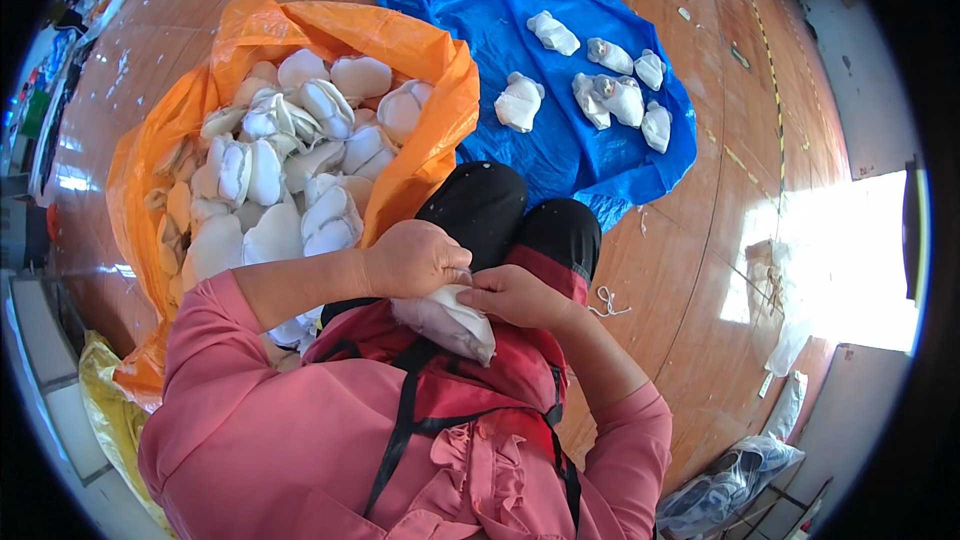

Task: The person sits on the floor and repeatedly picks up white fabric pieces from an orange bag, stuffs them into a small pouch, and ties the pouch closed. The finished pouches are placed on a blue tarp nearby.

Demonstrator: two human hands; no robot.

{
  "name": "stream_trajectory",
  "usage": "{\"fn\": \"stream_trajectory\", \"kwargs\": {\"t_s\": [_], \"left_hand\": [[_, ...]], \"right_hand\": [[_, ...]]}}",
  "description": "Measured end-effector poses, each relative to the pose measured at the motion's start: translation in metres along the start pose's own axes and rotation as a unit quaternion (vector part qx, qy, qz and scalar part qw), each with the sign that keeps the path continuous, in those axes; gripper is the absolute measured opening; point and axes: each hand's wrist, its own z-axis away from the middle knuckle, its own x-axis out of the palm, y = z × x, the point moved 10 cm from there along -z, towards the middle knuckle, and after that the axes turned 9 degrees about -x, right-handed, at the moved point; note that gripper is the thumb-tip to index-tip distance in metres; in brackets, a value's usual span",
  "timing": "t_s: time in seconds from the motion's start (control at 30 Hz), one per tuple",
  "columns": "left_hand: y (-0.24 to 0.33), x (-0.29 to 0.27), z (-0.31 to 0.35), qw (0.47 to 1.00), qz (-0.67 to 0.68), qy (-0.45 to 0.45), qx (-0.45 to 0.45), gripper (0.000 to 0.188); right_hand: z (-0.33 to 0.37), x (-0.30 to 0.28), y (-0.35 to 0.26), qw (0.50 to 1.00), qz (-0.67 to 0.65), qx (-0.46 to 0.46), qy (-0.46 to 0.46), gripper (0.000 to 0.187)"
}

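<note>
both hands [470, 275] grip soft white stuffed piece [450, 323]

orange bag [440, 100] | blue tarp [480, 0] | white stuffed pieces [300, 140] | pink sleeves [260, 420] | red apron [500, 380]

Bright daylight from the right; a blown-out glare patch on the wooden floor [850, 260]. Soft shadows. Centre sharp; fisheye bends edges, black vignette at corners.
</note>
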Motion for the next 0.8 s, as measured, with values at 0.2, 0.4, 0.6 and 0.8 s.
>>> {"fn": "stream_trajectory", "kwargs": {"t_s": [0.2,0.4,0.6,0.8], "left_hand": [[0.016,-0.009,0.004,0.998,-0.010,0.030,0.047,0.023],[0.014,-0.012,0.005,0.995,-0.009,0.093,0.026,0.023],[0.013,-0.010,0.005,0.995,0.018,0.089,0.030,0.021],[0.007,-0.011,0.008,0.995,0.040,0.095,0.008,0.019]], "right_hand": [[0.003,-0.001,0.003,0.997,0.065,0.022,-0.025,0.041],[0.011,-0.011,-0.021,0.976,0.213,-0.005,0.033,0.045],[0.011,-0.005,0.001,0.997,0.045,-0.016,0.057,0.034],[0.016,-0.001,0.001,0.997,-0.035,-0.016,0.066,0.028]]}}
